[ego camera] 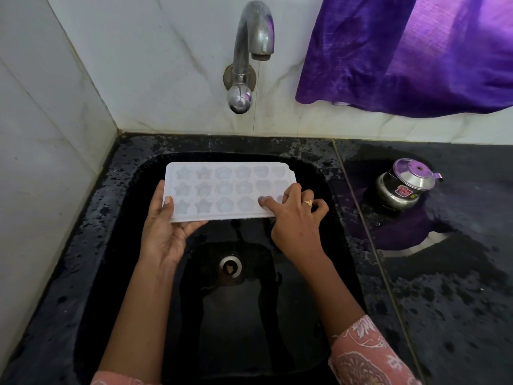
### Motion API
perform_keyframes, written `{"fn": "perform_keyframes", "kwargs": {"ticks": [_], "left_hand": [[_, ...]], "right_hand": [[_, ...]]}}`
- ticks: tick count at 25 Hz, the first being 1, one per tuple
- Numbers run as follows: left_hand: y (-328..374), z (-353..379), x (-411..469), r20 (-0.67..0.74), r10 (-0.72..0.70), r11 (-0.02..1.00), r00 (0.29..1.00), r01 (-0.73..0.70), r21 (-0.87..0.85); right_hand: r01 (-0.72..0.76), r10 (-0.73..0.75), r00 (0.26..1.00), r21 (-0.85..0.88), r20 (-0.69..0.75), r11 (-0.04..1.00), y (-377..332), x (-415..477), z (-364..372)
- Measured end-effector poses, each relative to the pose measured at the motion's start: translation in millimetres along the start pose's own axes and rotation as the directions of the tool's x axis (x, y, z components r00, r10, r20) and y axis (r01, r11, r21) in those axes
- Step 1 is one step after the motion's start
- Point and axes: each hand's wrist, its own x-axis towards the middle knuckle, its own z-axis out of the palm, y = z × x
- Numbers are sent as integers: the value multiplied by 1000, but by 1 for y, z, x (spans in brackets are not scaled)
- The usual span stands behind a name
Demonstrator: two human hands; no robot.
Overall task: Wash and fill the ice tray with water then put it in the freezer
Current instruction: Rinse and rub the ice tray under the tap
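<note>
I am looking down into a kitchen corner walled with white, grey-veined marble tiles, where a black speckled stone counter surrounds a deep, glossy black sink basin with a round metal drain at its bottom, just below the middle of the frame. A curved chrome tap comes out of the wall at top centre, its spout pointing down toward the basin. A shiny purple cloth hangs in the upper right corner. On the counter at mid right stands a small steel pot with a domed lid. The white plastic ice tray, with three rows of star- and flower-shaped cups facing up, is held roughly level over the far half of the basin, below the tap. My view shows the left hand gripping the tray's left end, thumb on the rim and fingers underneath. The right hand, wearing a gold ring, grips the right end: its thumb presses on the top face by the near row and its fingers curl over the end, their tips hidden. A pink patterned sleeve covers the right forearm at lower right.
</note>
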Motion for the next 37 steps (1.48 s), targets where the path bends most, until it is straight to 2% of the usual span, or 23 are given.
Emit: {"fn": "perform_keyframes", "kwargs": {"ticks": [10, 15, 21, 27, 31, 37], "left_hand": [[1, -2, 0, -8, 32, 999, 999, -32, -10], [-2, 0, -1, -17, 10, 1000, 1000, -10, -24], [-3, 4, -3, -8, 5, 1000, 1000, -5, -20], [-4, 4, -2, -19, 6, 1000, 1000, -6, -12], [-3, 5, -2, -25, 1, 1000, 1000, -1, -30], [-5, 7, -8, -12, 6, 1000, 1000, -6, -13]], "right_hand": [[-16, 16, 1000, -24, -7, 1000, 1, -1, -3], [7, -1, 992, 48, -127, 999, -7, 0, -5], [88, -89, 996, 50, 27, 995, -19, -2, -3], [87, -89, 995, 28, 47, 996, -19, 0, -4], [64, -64, 998, -24, 7, 998, -17, 0, -5], [56, -56, 998, 10, 8, 998, -21, -2, 1]]}}
